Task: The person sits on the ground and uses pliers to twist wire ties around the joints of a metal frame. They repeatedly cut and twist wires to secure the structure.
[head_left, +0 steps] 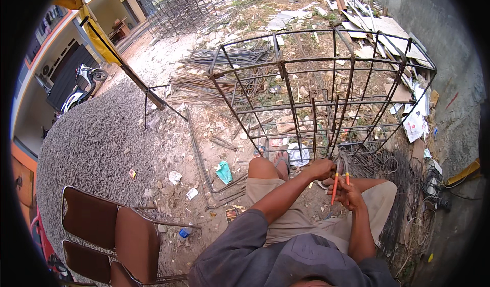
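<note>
My right hand [350, 195] is closed around the orange handles of a pair of tying pincers [343, 163]. Their grey metal jaws point away from me, up to the lower bars of a rebar cage [294, 100]. Beside the jaws, my left hand [322, 169] is closed at the near bottom edge of the cage; whatever its fingers grip is hidden. The cage stands in front of my knees, made of long dark bars with bent hoops around them. To the right of the pincers lies a bundle of thin dark wire [380, 165].
A grey gravel heap [97, 134] and brown folding chairs [138, 241] are on my left. Loose rebar [224, 77] lies beyond the cage. Bent bars [196, 149] rest on the ground near my foot. A concrete wall [454, 108] and scrap boards [390, 31] border the right.
</note>
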A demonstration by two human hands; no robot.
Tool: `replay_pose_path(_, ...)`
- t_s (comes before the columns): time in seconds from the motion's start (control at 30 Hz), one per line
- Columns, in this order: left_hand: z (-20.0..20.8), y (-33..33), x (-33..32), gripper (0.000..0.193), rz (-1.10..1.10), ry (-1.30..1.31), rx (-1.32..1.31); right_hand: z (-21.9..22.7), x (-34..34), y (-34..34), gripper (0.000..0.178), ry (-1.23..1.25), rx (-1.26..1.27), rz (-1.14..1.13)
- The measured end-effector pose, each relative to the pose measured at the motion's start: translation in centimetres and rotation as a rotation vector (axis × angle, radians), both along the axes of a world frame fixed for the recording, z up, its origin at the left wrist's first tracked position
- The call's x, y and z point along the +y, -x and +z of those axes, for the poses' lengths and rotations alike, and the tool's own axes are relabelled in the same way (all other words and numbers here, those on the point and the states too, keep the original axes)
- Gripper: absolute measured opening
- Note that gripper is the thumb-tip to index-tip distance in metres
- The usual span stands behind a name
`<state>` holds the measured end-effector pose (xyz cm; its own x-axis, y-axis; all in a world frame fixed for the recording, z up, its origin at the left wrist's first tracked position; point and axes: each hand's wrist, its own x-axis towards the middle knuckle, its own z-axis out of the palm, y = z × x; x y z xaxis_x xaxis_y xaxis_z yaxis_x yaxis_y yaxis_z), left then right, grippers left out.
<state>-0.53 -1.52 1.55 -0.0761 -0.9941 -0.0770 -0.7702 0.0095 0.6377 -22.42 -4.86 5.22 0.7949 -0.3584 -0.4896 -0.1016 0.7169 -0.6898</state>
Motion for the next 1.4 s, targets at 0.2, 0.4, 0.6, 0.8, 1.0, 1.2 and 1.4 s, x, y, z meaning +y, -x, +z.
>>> replay_pose_path(0.2, -0.4, -5.9, 0.2, 0.023, 0.469, 0.164, 0.085, 1.3, 3.7, -1.4, 0.062, -0.057, -0.183, 0.33)
replay_pose_path(0.4, 3.4, -9.5, 0.8, 0.025, 0.613, 0.231, 0.424, -8.9, 4.6, 1.3, 0.065, 0.867, 0.418, 0.566)
replay_pose_path(0.6, 3.6, -9.4, 2.9, 0.028, 0.399, 0.177, 0.716, -12.9, 6.2, -0.2, 0.068, 1.461, 0.49, 0.328)
replay_pose_path(0.8, 2.5, -6.5, 2.2, 0.025, 0.289, 0.123, 0.79, -8.1, -0.2, -3.6, 0.06, 0.615, 0.136, -0.386)
replay_pose_path(1.0, 6.1, -6.2, 1.1, 0.025, 0.149, 0.18, 1.13, 7.3, -5.3, -7.7, 0.044, 1.778, -0.042, 0.116)
replay_pose_path(1.2, 9.4, -8.8, 2.0, 0.022, 0.306, 0.31, 1.218, 9.9, -10.8, -9.9, 0.033, 0.922, -0.115, 0.306)
replay_pose_path(1.4, 8.3, -6.2, 0.0, 0.02, 0.222, 0.15, 1.188, 8.8, -7.3, -11.4, 0.04, 0.767, -0.368, 0.034)
